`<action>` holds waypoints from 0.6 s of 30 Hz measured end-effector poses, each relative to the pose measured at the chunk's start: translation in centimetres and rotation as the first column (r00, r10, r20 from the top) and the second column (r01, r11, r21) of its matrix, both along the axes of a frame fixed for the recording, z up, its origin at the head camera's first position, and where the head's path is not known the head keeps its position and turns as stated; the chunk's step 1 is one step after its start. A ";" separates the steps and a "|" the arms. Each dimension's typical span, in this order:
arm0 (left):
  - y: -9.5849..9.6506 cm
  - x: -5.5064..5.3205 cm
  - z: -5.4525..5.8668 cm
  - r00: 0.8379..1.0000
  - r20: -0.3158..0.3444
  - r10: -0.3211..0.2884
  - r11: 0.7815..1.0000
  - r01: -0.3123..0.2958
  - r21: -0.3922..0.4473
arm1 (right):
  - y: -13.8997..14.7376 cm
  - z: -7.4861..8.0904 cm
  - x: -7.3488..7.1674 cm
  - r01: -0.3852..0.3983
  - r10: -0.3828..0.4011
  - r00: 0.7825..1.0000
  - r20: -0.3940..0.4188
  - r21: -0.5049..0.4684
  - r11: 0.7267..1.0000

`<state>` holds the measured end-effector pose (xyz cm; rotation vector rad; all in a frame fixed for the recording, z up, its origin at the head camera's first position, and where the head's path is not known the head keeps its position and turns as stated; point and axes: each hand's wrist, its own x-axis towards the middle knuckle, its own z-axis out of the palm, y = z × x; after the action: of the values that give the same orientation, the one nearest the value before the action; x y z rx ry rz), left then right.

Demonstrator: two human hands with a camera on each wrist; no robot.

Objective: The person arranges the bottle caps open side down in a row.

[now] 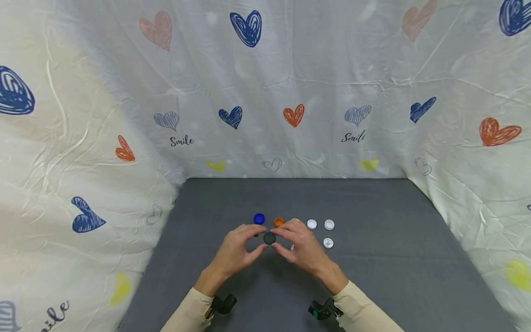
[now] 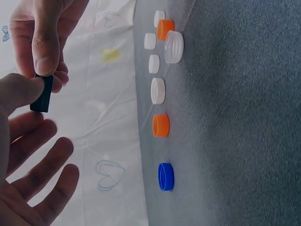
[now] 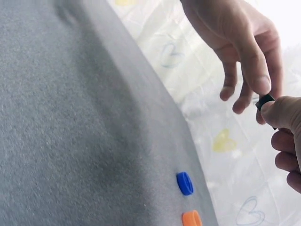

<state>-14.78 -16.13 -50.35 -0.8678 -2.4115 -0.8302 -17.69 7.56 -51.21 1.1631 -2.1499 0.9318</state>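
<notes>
A small round black cap is held up over the grey table, between the fingertips of both hands. My left hand pinches it from the left with thumb and index finger; its other fingers are spread loosely in the left wrist view. From the other side my right hand pinches the same cap, its thumb on the edge in the right wrist view. Beyond the hands stand a blue bottle cap, an orange cap and a white cap in a row.
On the table lie more white caps, a second orange cap and a translucent cap. The right hand partly hides this group in the head view. A white cloth with printed hearts hangs behind and at both sides.
</notes>
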 end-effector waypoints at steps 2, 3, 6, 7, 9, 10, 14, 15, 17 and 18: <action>-0.3 0.0 0.0 1.000 -0.003 -0.005 1.000 0.004 -0.021 | -0.3 -0.2 0.1 -0.006 0.006 1.000 -0.001 -0.003 1.000; -0.4 0.1 0.0 1.000 -0.001 -0.002 0.999 0.002 -0.032 | -0.5 -0.3 0.1 -0.009 0.009 1.000 0.000 -0.005 1.000; -0.9 0.1 0.1 1.000 0.017 0.018 0.998 -0.017 -0.068 | -1.1 -0.6 0.3 -0.010 0.010 1.000 0.021 -0.004 1.000; -1.0 0.2 0.1 0.999 0.028 0.027 0.996 -0.025 -0.081 | -1.3 -0.7 0.3 -0.006 0.006 0.999 0.032 0.002 1.000; -1.4 0.2 0.1 0.998 0.040 0.039 0.994 -0.035 -0.107 | -1.7 -0.9 0.4 0.005 -0.006 0.998 0.058 0.020 1.000; -1.6 0.2 0.1 0.998 0.047 0.046 0.992 -0.040 -0.120 | -2.0 -0.9 0.5 0.015 -0.017 0.997 0.070 0.035 0.999; -2.2 0.3 -0.1 0.996 0.060 0.064 0.985 -0.054 -0.163 | -2.9 -1.5 0.7 0.047 -0.059 0.990 0.124 0.104 0.993; -2.3 0.4 -0.2 0.995 0.064 0.071 0.983 -0.059 -0.175 | -3.1 -1.7 0.7 0.053 -0.070 0.988 0.137 0.126 0.991; -2.6 0.4 -0.4 0.993 0.072 0.089 0.975 -0.072 -0.210 | -3.6 -2.1 0.7 0.060 -0.086 0.984 0.154 0.163 0.985; -2.7 0.5 -0.5 0.992 0.079 0.096 0.972 -0.076 -0.225 | -3.8 -2.4 0.8 0.062 -0.091 0.983 0.160 0.179 0.982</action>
<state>-14.29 -18.84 -50.86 -0.8147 -2.6369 -0.5869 -16.93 3.75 -53.56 1.1069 -2.4351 0.8493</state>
